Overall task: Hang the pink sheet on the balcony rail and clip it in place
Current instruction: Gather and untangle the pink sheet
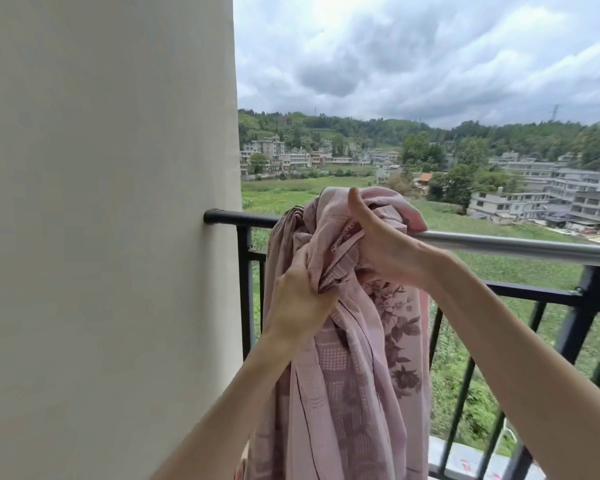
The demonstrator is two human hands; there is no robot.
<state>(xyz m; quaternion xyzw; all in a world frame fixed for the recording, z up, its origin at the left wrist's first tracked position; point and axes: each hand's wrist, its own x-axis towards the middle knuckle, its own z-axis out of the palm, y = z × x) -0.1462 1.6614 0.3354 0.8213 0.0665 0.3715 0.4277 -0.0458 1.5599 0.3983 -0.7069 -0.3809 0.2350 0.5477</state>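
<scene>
Sheet (354,341) hangs bunched over the rail (499,245), long axis vertical; left hand (300,303) grips below it, right hand (378,244) clutches folds at rail height.

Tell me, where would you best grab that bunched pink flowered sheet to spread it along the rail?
Probably the free fold of the pink flowered sheet on top of the silver metal rail, taken from the near, balcony side. The sheet hangs in a bunched rope beside the white wall, gripped by the left hand and right hand, so pulling that fold right along the rail should open it.
</scene>
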